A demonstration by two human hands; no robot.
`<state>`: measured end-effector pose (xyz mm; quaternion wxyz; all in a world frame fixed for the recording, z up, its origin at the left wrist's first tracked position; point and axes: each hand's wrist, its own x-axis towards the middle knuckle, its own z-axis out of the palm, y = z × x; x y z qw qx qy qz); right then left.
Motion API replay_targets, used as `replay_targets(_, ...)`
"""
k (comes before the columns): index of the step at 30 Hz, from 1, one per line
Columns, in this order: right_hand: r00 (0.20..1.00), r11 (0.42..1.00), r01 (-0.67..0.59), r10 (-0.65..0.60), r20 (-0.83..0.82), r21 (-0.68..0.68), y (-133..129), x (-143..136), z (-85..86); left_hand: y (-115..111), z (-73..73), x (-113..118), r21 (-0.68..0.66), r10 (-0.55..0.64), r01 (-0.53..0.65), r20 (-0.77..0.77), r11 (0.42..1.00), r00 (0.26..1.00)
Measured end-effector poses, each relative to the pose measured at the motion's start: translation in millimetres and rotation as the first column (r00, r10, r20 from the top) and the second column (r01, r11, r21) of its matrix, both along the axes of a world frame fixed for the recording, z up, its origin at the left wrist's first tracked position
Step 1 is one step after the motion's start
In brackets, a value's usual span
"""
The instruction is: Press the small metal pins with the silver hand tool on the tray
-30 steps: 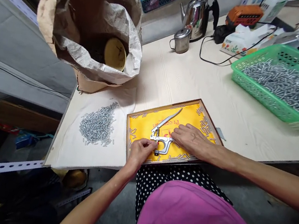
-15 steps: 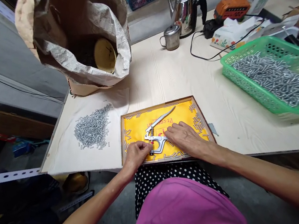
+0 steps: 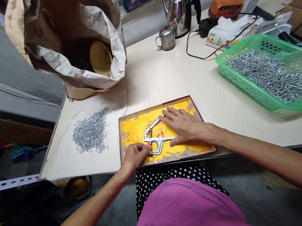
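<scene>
Silver snap-fastener pliers (image 3: 159, 141) lie in a shallow tray (image 3: 120, 133) with a yellow lining, their handles spread apart. My left hand (image 3: 135, 157) has thumb and fingertips pinched together at the jaws, beside a small red part; whatever is in the pinch is too small to make out. Over the two handles, my right hand (image 3: 184, 128) is stretched out, with its fingers on the upper handle and the thumb near the lower one. Small metal pins (image 3: 185, 151) lie along the tray's edges.
Left of the tray, a heap of short metal pieces (image 3: 90, 131) lies on white cloth. Behind it stands a large open sack (image 3: 93, 81) with a yellow bowl (image 3: 100, 58) inside. A green basket (image 3: 244, 84) of metal pins, a kettle (image 3: 180, 12) and a lidded cup (image 3: 167, 39) are farther back.
My right hand has gone from a bunched shape beside the lower handle to spread fingers over both handles. My left hand stays pinched at the jaws. The whole view has shifted slightly.
</scene>
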<state>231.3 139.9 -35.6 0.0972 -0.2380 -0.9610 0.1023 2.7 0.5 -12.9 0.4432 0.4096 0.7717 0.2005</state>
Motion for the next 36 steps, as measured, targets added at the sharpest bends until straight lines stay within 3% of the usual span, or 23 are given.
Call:
replay_targets(6, 0.997, 0.999, -0.012, 0.014, 0.074, -0.030, 5.3, -6.4, 7.1, -1.3, 0.7, 0.3, 0.003, -0.033, 0.033, -0.051, 0.999, 0.998)
replay_targets(10, 0.998, 0.999, -0.019, 0.021, 0.059, -0.036, -2.4, -6.1, 10.9, -4.8, 11.3, 8.0, 0.164, -0.128, 0.191, -0.329, 0.968, 0.935)
replay_targets(14, 0.999, 0.999, -0.024, 0.025, 0.046, -0.025, -7.2, -4.1, 9.0, 8.4, 20.3, 23.9, 0.313, -0.258, 0.507, -0.584, 0.803, 0.769)
replay_targets(16, 0.999, 1.000, -0.017, 0.017, 0.037, -0.005, -7.4, -0.9, 7.5, 21.7, 19.2, 29.0, 0.275, -0.381, 0.655, -0.632, 0.703, 0.675)
replay_targets(18, 0.999, 1.000, 0.023, -0.024, 0.044, 0.013, -7.1, 4.3, 6.8, 34.4, 15.7, 30.5, 0.202, -0.478, 0.738, -0.646, 0.644, 0.594)
replay_targets(23, 0.993, 0.996, 0.081, -0.084, 0.081, 0.040, -12.4, 16.9, 12.9, 51.0, 9.8, 35.1, 0.127, -0.546, 0.812, -0.680, 0.570, 0.490)
replay_targets(30, 0.985, 0.989, 0.140, -0.144, 0.091, 0.046, -23.1, 16.6, 16.0, 67.4, 16.3, 50.9, 0.029, -0.620, 0.884, -0.702, 0.466, 0.350)
replay_targets(36, 0.984, 0.987, 0.157, -0.154, 0.094, -0.032, -26.4, 10.1, -0.7, 70.0, 13.6, 50.3, 0.026, -0.654, 0.889, -0.668, 0.457, 0.356)
